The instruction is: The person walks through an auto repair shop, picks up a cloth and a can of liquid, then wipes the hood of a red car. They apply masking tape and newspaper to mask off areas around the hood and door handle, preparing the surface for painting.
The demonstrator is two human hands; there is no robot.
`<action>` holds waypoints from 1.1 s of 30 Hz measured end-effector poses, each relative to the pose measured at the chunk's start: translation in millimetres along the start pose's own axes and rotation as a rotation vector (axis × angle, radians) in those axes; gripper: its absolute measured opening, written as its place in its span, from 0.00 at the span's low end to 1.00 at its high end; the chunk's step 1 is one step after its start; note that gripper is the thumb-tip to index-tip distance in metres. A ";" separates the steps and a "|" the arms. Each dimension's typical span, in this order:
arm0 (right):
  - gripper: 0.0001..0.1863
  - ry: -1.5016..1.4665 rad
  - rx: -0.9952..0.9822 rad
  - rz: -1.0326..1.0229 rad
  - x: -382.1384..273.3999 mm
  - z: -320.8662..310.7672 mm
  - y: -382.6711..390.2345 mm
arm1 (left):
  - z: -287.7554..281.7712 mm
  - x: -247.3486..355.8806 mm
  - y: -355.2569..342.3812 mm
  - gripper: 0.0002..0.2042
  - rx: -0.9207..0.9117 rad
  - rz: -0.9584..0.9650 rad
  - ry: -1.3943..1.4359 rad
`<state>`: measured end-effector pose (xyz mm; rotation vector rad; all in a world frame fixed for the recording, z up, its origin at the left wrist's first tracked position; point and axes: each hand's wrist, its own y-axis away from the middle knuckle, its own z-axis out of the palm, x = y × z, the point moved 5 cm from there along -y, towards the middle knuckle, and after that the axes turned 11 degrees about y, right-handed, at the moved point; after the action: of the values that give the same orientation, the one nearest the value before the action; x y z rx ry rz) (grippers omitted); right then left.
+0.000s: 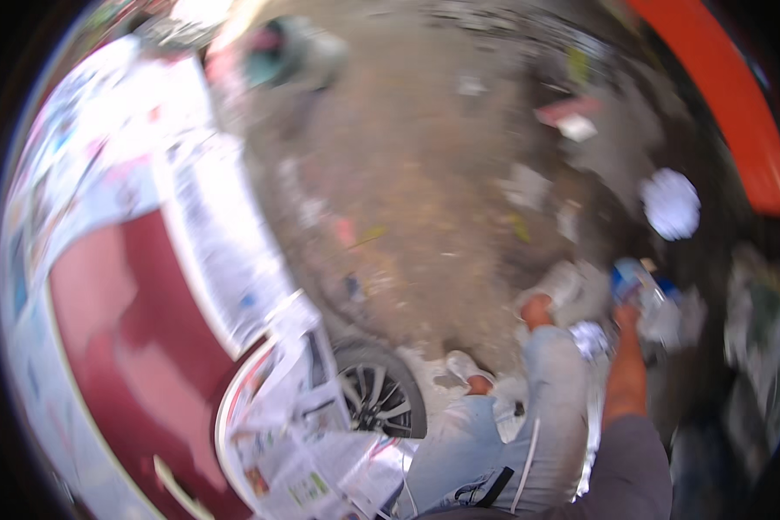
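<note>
Where the person's right hand (626,313) reaches low at near right, a blurred blue-and-white object (625,281) meets its fingers; I cannot tell how far that grip is closed or whether it holds anything. The left hand's grip is out of my sight. Printed paper sheets (212,234) edge the glossy dark-red car panel (134,329) at left; bare brown ground (407,191) leaves open room toward the curved orange-red panel (726,95) at far right.

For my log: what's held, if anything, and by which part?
Cannot tell: possibly a blurred blue item, by its near end, in the right hand; left hand unseen.
</note>
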<state>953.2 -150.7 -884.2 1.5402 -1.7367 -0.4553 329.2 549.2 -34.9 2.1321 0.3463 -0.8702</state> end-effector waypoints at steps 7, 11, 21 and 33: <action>0.20 0.501 0.205 -0.858 -96.3 -126.9 86.5 | 86.7 75.3 71.9 0.10 0.184 0.287 1.113; 0.21 0.258 -0.165 -0.891 -174.0 -171.7 258.3 | 82.9 170.2 94.2 0.19 -0.174 0.891 0.918; 0.26 0.026 -0.632 -0.628 -239.2 -227.0 454.8 | 109.3 85.5 -23.9 0.15 0.071 0.832 1.441; 0.30 0.311 -0.148 -1.061 -342.3 -300.2 575.7 | -5.7 26.9 -10.0 0.12 -0.053 1.112 1.559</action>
<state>773.6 361.0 -389.5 2.1854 -0.5244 -0.7696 346.4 558.9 -56.4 2.0207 -0.1311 1.4549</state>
